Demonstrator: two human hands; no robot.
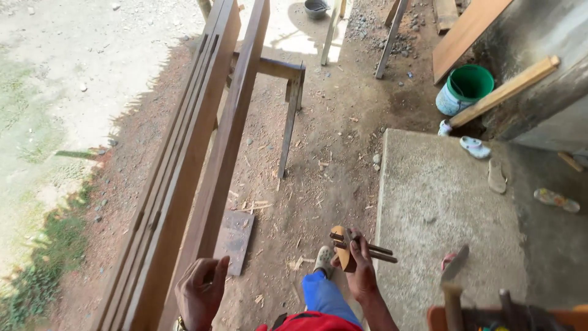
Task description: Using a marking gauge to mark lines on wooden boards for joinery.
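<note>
Fingers [354,244] of the right hand [361,273] clamped round a wooden marking gauge [350,246], held over the dirt floor just beside the concrete slab [441,202]. Left hand [201,287]: fingers curled together against the edge of the long wooden frame [202,153], not closed around it.

Head view, orientation: gauge's two dark stems lie near level, long axis running from the fingers out right toward the slab; its rounded block stands crosswise to them. Frame's long axis runs up and away from the left fingers.

Risk, judged: grip sits at the block only; stems could slide or gauge drop onto the sandalled foot [323,257] below. Frame rests on a narrow trestle [288,98]; a push may tip it.
</note>
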